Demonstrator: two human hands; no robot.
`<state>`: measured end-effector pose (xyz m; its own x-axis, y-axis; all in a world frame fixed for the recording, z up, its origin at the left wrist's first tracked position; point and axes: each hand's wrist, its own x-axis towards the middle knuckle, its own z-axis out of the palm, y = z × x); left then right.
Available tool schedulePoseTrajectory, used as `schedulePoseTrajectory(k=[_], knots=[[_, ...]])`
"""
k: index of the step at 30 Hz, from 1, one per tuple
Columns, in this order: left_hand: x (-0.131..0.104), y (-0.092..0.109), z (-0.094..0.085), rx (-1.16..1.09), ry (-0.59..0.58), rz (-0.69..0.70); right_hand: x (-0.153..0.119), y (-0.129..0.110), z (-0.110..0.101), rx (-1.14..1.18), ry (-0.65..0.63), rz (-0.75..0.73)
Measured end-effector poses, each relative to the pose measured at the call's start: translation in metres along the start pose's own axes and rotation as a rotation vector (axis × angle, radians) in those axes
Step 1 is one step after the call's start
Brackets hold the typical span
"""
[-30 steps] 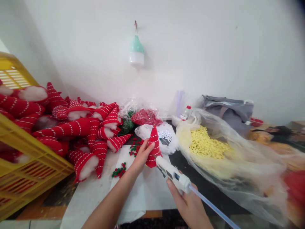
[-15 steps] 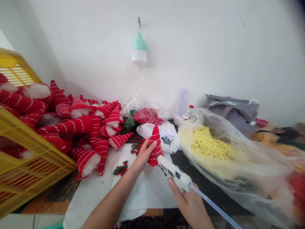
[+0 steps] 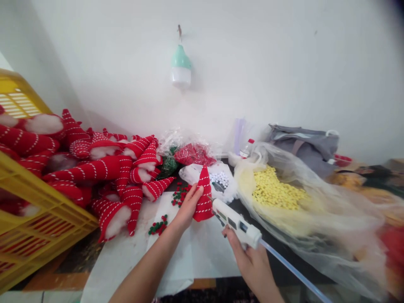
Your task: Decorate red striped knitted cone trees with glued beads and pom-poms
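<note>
Left hand [image 3: 187, 208] pinching red cone-shaped fabric hat [image 3: 205, 199] over white sheet [image 3: 212, 250]; apex far, long axis near-to-far, white dashed stitching in rows. Right hand [image 3: 254, 263] wrapped round white plastic glue gun [image 3: 234, 220] pointing far-left.

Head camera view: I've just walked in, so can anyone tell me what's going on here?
A person's left hand holds a stitched red cone tip up above white paper. The right hand grips a white glue gun, its nozzle at the cone's right edge; whether they touch is unclear. Red and green balls lie to the left, and more red cones are heaped by a yellow crate.
</note>
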<state>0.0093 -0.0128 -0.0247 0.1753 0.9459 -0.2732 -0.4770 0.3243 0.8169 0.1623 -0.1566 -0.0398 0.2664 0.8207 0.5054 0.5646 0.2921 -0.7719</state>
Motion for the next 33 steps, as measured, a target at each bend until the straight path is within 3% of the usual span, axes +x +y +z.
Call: schedulePoseTrajectory(k=[4, 12, 20, 26, 33], knots=[[-0.002, 0.001, 0.001, -0.001, -0.034, -0.002, 0.003, -0.008, 0.003, 0.030, -0.022, 0.063], [-0.003, 0.002, 0.001, 0.009, -0.159, 0.082, 0.006, -0.014, 0.002, -0.019, -0.037, 0.018], [-0.002, 0.000, 0.000, 0.024, -0.094, 0.070, 0.005, -0.016, 0.002, -0.057, -0.001, 0.015], [-0.003, 0.002, 0.001, 0.015, -0.175, 0.127, 0.004, -0.013, 0.002, -0.014, 0.007, 0.060], [-0.002, 0.003, -0.002, -0.090, -0.160, 0.051, 0.008, -0.016, -0.004, 0.170, 0.071, 0.145]])
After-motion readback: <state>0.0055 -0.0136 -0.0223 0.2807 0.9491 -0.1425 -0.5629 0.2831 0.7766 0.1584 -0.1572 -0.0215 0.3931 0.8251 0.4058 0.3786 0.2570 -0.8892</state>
